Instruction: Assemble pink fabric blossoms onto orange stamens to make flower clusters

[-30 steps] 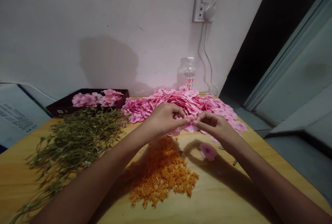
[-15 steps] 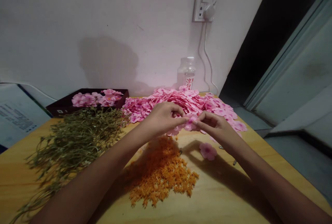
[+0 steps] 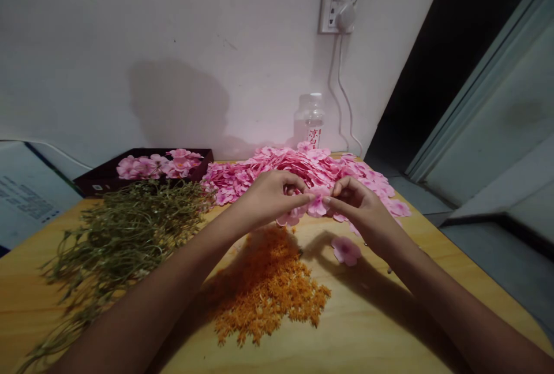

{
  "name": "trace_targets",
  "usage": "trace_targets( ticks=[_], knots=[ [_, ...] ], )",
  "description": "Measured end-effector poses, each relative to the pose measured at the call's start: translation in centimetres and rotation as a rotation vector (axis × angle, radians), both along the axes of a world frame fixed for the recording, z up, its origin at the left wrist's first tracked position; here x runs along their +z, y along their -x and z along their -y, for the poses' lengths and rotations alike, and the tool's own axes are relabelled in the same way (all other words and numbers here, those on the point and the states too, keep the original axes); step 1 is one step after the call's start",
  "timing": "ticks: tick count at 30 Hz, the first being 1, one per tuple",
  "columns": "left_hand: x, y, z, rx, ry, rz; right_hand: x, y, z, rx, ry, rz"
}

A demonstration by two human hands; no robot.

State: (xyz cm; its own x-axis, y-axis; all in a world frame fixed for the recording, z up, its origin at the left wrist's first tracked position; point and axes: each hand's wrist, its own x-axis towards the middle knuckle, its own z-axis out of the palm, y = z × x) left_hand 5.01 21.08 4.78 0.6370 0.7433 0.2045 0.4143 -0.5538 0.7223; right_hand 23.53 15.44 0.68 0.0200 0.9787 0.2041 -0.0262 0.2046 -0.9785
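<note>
Between my two hands is a pink artificial flower (image 3: 318,203), held up over the near edge of a heap of like blossoms. My left hand (image 3: 277,194) pinches its left edge between thumb and forefinger. From the other side, my right hand (image 3: 357,204) has its thumb and bent forefinger closed at the flower's right edge. Beneath my hands lies a pile of small orange flower centres (image 3: 272,293). One loose pink blossom (image 3: 346,251) rests flat on the table, below my right hand.
The pink heap (image 3: 277,166) spreads along the wall, before a clear bottle (image 3: 310,114). Green stems (image 3: 130,235) lie tangled on the left of the wooden table (image 3: 363,328). Behind them stands a dark box (image 3: 101,180) with finished-looking pink flowers (image 3: 182,163). A plugged cable (image 3: 341,74) hangs down the wall.
The right hand's thumb and forefinger have shifted slightly at the flower's edge, and the hand has turned a little. The left hand keeps its pinch. The whole view has moved slightly.
</note>
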Motion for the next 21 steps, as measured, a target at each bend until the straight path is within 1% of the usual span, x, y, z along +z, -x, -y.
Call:
trace_targets(
  ticks=[5, 10, 14, 17, 19, 21],
  knots=[
    [0.2, 0.0, -0.1, -0.034, 0.012, 0.013, 0.2, 0.1, 0.0, -0.009, -0.037, 0.004],
    [0.2, -0.1, 0.2, -0.019, 0.029, 0.032, 0.2, 0.1, 0.2, -0.036, -0.069, 0.068],
    [0.0, -0.3, 0.2, 0.005, -0.026, 0.013, 0.1, 0.2, 0.3, -0.046, -0.099, 0.089],
    [-0.1, -0.1, -0.1, 0.040, -0.071, 0.018, -0.2, 0.1, 0.1, -0.048, -0.085, 0.092],
    [0.1, 0.2, -0.5, 0.088, -0.095, 0.041, -0.5, 0.0, -0.1, -0.011, -0.057, 0.177],
    [0.3, 0.7, -0.8, 0.135, -0.106, 0.064, -1.0, 0.2, -0.2, 0.060, -0.049, 0.370]
  ],
)
